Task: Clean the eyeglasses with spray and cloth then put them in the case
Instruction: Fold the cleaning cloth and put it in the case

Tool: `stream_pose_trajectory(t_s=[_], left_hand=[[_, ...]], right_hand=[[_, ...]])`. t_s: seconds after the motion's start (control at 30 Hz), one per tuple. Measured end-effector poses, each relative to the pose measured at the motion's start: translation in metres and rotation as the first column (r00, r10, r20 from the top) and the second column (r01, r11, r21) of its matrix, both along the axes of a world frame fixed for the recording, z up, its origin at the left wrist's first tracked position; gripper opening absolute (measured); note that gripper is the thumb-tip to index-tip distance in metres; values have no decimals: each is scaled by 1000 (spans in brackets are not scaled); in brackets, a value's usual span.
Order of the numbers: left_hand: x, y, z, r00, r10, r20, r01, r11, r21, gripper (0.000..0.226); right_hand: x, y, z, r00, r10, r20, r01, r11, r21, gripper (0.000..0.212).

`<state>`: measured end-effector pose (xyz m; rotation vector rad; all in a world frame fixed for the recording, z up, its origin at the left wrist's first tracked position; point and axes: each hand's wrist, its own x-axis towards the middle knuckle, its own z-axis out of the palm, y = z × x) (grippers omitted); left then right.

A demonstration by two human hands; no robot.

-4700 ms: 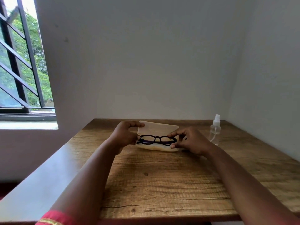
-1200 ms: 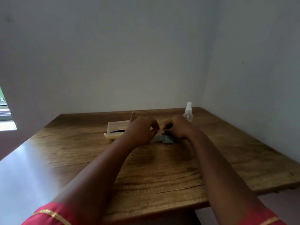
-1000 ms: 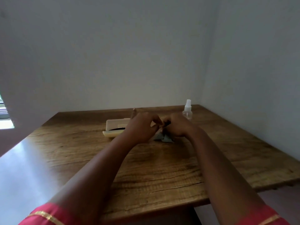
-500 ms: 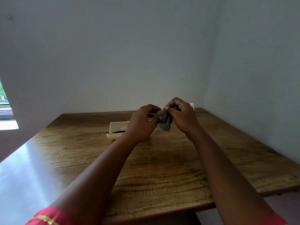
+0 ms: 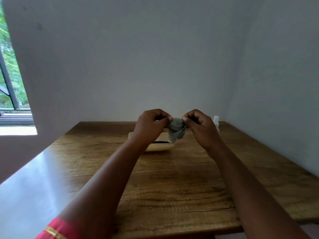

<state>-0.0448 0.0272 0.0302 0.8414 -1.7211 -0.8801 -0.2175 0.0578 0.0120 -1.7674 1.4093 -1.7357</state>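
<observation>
A person's two bare hands hold a small grey cloth (image 5: 176,131) in the air above a wooden desk (image 5: 172,178). The left hand (image 5: 149,127) pinches the cloth's upper left edge, its fingers (image 5: 162,116) curled tight against the thumb. The right hand (image 5: 201,126) grips the upper right edge in the same way, fingers (image 5: 191,115) folded closed on the fabric. The cloth is bunched between the two hands and hangs down in loose folds, clear of the desk surface.

Behind and below the hands, a cream-coloured case (image 5: 159,146) lies open on the desk, partly hidden by the left wrist. A dark strip of the eyeglasses (image 5: 161,142) shows inside it; the rest of the frame is out of sight.

A pale spray bottle (image 5: 216,121) stands at the far right of the desk, near the corner where the two walls meet, mostly screened by the right hand.

A red sleeve (image 5: 55,229) with a gold band covers the left upper arm at the bottom of the view. A barred window (image 5: 10,83) with green foliage beyond it is at the left edge.
</observation>
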Motion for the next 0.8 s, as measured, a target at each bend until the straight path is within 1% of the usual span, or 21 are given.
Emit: stream_pose_trajectory(t_s=[0.1, 0.2, 0.27, 0.33, 0.43, 0.5, 0.6, 0.7, 0.8], left_hand=[[4, -2, 2, 998, 24, -65, -20, 998, 58, 10], [4, -3, 3, 996, 47, -81, -40, 996, 85, 13], [3, -1, 3, 996, 48, -76, -43, 997, 69, 14], [3, 2, 3, 999, 40, -26, -39, 999, 35, 21], [0, 6, 4, 996, -17, 89, 17, 1000, 2, 39], [-2, 7, 4, 986, -49, 161, 52, 998, -19, 37], [-2, 8, 3, 978, -126, 165, 122, 992, 33, 34], [-2, 9, 2, 976, -166, 143, 160, 986, 56, 34], [-2, 12, 3, 974, -201, 100, 194, 978, 74, 34]], right_hand=[[1, 1, 0, 1000, 8, -25, -8, 1000, -26, 8], [1, 2, 1, 999, 46, -20, -47, 999, -27, 10], [3, 3, 1, 998, 52, -23, -53, 998, -29, 12], [4, 4, 2, 998, 53, -16, -53, 998, -41, 13], [5, 3, 2, 998, 65, -15, -66, 997, -42, 11], [5, 3, 2, 998, 55, -39, -57, 997, -51, 8], [7, 3, 1, 997, 39, -69, -46, 993, -105, 6], [8, 4, 2, 994, 36, -102, -51, 988, -145, 6], [10, 8, 5, 995, 69, -71, -82, 976, -203, 8]])
